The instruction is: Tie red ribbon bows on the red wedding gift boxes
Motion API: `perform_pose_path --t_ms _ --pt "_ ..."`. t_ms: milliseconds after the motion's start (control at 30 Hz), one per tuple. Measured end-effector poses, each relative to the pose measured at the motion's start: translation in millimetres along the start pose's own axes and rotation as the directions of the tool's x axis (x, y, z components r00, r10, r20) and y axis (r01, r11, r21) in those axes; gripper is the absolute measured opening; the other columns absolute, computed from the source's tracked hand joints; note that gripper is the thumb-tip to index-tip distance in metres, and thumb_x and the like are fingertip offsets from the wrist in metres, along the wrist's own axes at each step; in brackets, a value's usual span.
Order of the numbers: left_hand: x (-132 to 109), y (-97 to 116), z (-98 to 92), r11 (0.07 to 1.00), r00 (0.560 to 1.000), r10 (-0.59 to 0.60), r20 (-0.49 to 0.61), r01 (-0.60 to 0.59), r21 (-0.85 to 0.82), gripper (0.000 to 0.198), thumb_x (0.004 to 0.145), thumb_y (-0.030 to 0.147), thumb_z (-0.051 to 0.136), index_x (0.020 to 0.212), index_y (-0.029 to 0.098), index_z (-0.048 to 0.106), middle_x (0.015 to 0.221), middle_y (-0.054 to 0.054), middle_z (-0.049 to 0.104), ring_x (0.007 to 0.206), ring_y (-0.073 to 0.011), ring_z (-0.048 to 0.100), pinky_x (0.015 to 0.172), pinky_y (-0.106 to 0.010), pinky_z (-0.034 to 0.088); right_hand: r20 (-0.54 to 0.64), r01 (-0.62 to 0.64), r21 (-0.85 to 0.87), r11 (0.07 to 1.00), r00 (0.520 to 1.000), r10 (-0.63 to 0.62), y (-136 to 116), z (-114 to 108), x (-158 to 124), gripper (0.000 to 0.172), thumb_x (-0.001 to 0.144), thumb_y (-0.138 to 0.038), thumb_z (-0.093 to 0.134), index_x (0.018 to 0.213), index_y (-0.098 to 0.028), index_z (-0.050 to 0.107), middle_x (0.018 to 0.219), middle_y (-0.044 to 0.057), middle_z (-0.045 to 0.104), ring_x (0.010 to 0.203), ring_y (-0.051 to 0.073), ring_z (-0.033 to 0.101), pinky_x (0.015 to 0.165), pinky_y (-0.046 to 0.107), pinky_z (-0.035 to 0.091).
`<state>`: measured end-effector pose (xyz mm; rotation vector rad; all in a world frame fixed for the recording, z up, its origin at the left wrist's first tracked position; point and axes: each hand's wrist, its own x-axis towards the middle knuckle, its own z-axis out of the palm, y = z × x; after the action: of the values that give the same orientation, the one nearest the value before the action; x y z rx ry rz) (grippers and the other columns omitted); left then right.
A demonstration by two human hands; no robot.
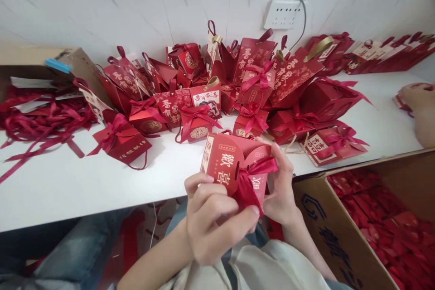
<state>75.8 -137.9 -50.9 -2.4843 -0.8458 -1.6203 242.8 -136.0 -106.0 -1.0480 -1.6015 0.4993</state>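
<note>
Held up before me at the table's front edge is a red gift box (217, 163) with pale lettering and curved top flaps. A dark pink ribbon (249, 181) is tied across its flaps. My left hand (214, 213) grips the near left side, its thumb pressed against the ribbon's hanging end. Around the box's right side curls my right hand (280, 186), its fingertips at the top right corner and partly hidden behind the box. Just beyond stand small red boxes with bows, among them one box with a round gold emblem (199, 131).
Many red gift boxes and bags (254, 59) crowd the white table (163, 176) along the wall. Loose ribbons (44, 113) lie at left beside a cardboard box (84, 68). An open carton (316, 208) of red packages stands at right. Another person's hand (419, 104) is at far right.
</note>
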Motion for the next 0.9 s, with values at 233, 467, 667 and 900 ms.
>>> perform_pose_path --t_ms 233,467,667,900 --pt "3.5 3.4 -3.2 1.0 1.0 0.009 0.002 -0.009 0.019 0.006 0.079 0.015 0.064 0.079 0.021 0.063 0.055 0.006 0.053 0.06 -0.0091 0.051 0.075 -0.032 0.043 0.007 -0.002 0.028 1.0 1.0 0.002 -2.1 -1.5 0.1 0.109 0.059 -0.033 0.083 0.143 -0.035 0.014 0.148 0.01 0.028 0.132 0.035 0.036 0.104 0.055 0.037" --pt "3.5 4.0 -2.1 1.0 1.0 0.006 0.009 -0.006 0.023 0.006 0.079 0.016 0.063 0.078 0.022 0.063 0.053 0.006 0.054 0.059 -0.009 0.05 0.074 -0.032 0.043 0.004 -0.022 0.001 1.0 1.0 0.022 -1.6 -0.8 -1.4 0.109 0.06 -0.037 0.082 0.143 -0.036 0.012 0.148 0.01 0.028 0.132 0.035 0.035 0.104 0.056 0.037" --pt "5.3 5.2 -0.9 1.0 1.0 -0.012 -0.013 0.012 0.0 0.008 0.08 0.013 0.062 0.076 0.021 0.064 0.053 0.006 0.053 0.06 -0.0088 0.05 0.075 -0.032 0.041 0.02 0.02 0.047 0.999 1.0 -0.021 -3.2 -1.9 2.2 0.101 0.064 -0.034 0.079 0.143 -0.036 0.015 0.148 0.008 0.028 0.133 0.034 0.034 0.105 0.056 0.036" --pt "4.4 4.6 -0.8 1.0 1.0 -0.014 -0.009 0.014 0.004 0.008 0.077 0.013 0.064 0.078 0.021 0.063 0.053 0.006 0.054 0.059 -0.0096 0.05 0.073 -0.033 0.042 0.022 -0.018 0.017 1.0 1.0 0.018 -1.9 -1.7 0.5 0.107 0.061 -0.036 0.081 0.143 -0.036 0.013 0.149 0.009 0.027 0.132 0.035 0.036 0.104 0.055 0.038"
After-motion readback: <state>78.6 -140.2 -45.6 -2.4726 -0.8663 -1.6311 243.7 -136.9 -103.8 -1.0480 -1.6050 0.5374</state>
